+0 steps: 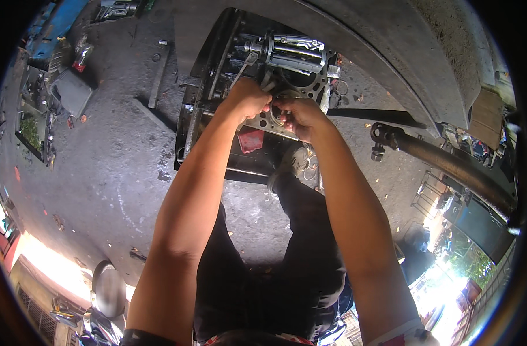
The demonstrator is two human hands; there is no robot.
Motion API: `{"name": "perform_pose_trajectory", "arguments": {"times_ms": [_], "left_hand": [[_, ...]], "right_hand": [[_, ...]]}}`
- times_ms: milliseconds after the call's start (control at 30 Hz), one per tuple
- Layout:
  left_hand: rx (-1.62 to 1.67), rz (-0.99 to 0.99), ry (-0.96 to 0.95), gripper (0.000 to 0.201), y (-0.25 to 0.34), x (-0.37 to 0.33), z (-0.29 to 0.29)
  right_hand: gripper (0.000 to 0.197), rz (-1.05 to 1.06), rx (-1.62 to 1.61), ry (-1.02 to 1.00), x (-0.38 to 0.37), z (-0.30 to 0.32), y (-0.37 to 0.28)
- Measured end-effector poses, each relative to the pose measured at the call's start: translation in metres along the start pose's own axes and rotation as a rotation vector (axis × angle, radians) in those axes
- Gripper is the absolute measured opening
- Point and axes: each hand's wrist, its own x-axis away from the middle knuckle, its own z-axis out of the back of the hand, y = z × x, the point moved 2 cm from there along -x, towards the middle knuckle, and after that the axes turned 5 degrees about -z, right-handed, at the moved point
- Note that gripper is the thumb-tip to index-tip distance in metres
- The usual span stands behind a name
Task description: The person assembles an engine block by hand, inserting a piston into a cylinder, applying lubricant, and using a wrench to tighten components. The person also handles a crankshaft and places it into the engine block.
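Observation:
Both my hands are over a metal engine block (315, 86) with round holes in its flat face. My left hand (247, 100) is closed, its thumb and fingers pinched together near a round bore. Facing it, my right hand (302, 117) has its fingers curled in at the rim of the same bore. Whatever lies between the fingertips is too small and covered to name. A wrench (244, 69) slants across the block just beyond my left hand, ring end up; I cannot tell whether the hand touches it. Shiny cylindrical metal parts (295, 53) lie at the block's far side.
A red packet (250, 140) lies on the dark tray (246, 164) below the block. My shoe (295, 160) is close by. Metal bars (158, 75) lie on the floor at left. A thick rod with a bolted end (442, 158) juts in from the right. A large curved metal panel (384, 40) arches beyond.

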Motion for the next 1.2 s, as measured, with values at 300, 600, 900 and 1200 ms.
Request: {"name": "perform_pose_trajectory", "arguments": {"times_ms": [300,600,900,1200], "left_hand": [[0.18,-0.081,-0.08,0.036,-0.007,0.019,0.01],[0.226,-0.133,0.013,0.038,-0.029,0.072,0.052],[0.068,-0.104,-0.088,0.027,-0.015,0.041,0.048],[-0.144,-0.041,-0.177,0.021,0.0,-0.004,0.023]], "right_hand": [[0.006,-0.106,-0.08,0.045,-0.037,-0.005,0.002],[0.021,0.041,-0.066,-0.011,0.073,0.002,-0.017],[0.023,0.075,-0.178,-0.068,0.13,0.018,-0.022],[0.027,0.04,-0.063,0.079,0.101,0.007,-0.02]]}}
